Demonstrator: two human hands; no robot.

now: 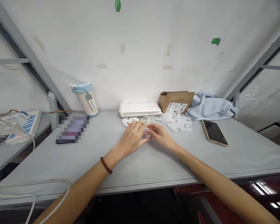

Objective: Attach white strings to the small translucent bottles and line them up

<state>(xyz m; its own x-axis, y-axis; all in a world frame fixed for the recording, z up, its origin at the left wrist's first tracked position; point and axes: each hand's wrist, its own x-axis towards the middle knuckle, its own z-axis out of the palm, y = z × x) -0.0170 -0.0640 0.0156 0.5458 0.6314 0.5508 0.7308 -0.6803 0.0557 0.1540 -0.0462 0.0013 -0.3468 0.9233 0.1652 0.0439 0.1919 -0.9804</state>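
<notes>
Over the middle of the grey table, my right hand pinches a small translucent white plastic piece between thumb and fingers. My left hand, with a dark red bead bracelet at the wrist, closes on the same piece from the left; its fingertips are partly hidden. Just beyond the hands lie small white caps in a heap and a tangle of thin white pieces. Several more translucent plastic pieces are piled to the right.
A stack of white trays and a cardboard box stand against the wall, beside a light blue cloth. Phones lie right and left. A tumbler stands back left; a white cable loops near my left forearm.
</notes>
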